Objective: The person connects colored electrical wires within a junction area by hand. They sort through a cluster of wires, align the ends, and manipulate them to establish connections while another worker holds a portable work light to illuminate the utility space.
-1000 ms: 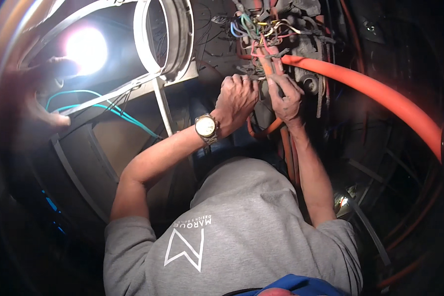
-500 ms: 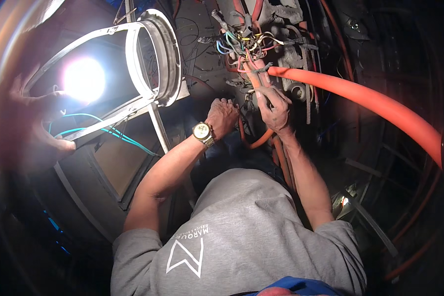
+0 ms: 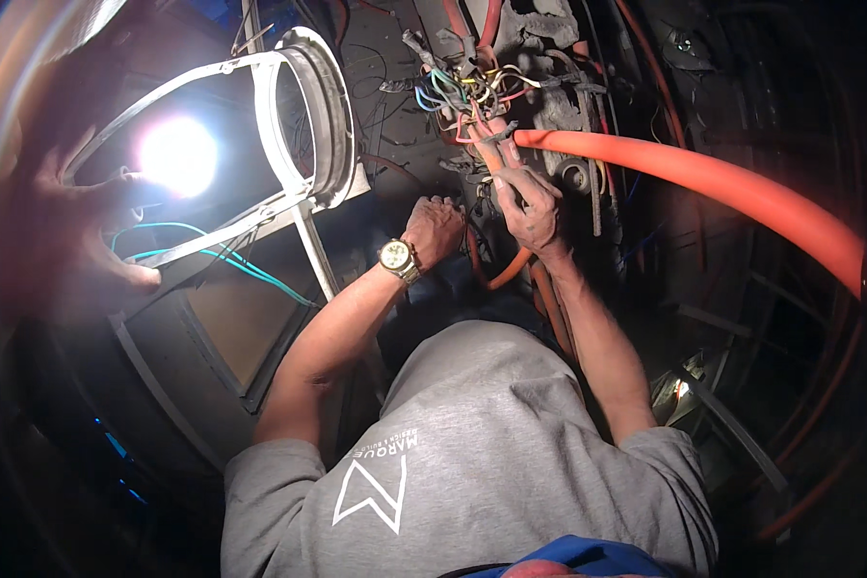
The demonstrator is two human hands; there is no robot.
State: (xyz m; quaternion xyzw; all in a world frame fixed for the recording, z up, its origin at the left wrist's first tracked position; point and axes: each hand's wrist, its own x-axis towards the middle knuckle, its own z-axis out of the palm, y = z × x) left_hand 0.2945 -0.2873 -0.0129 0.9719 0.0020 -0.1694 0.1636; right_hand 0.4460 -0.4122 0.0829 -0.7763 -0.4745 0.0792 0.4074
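My left hand (image 3: 435, 231), with a gold watch (image 3: 395, 255) on its wrist, is closed beside the cables. Whatever its fingers hold is hidden. To its right, my right hand (image 3: 530, 209) has its fingers bent around an orange conduit (image 3: 487, 149), just below a tangle of stripped wires (image 3: 467, 89). These wires are blue, green, yellow, white and pink, with some ends wrapped in black. A thick orange tube (image 3: 689, 171) runs from beside the bundle toward the right edge. Below my hands, an orange cable (image 3: 511, 274) curves between my forearms.
At left, another person's blurred hand (image 3: 116, 241) is beside a glaring lamp (image 3: 176, 156). A white metal frame with a round ring (image 3: 329, 120) stands between that hand and the wires. Turquoise cables (image 3: 250, 275) hang below it. A rough grey block (image 3: 554, 106) lies behind the bundle.
The whole view has shifted slightly. My hands keep nearly the same place and grip at the cables, and nothing has clearly been taken or let go.
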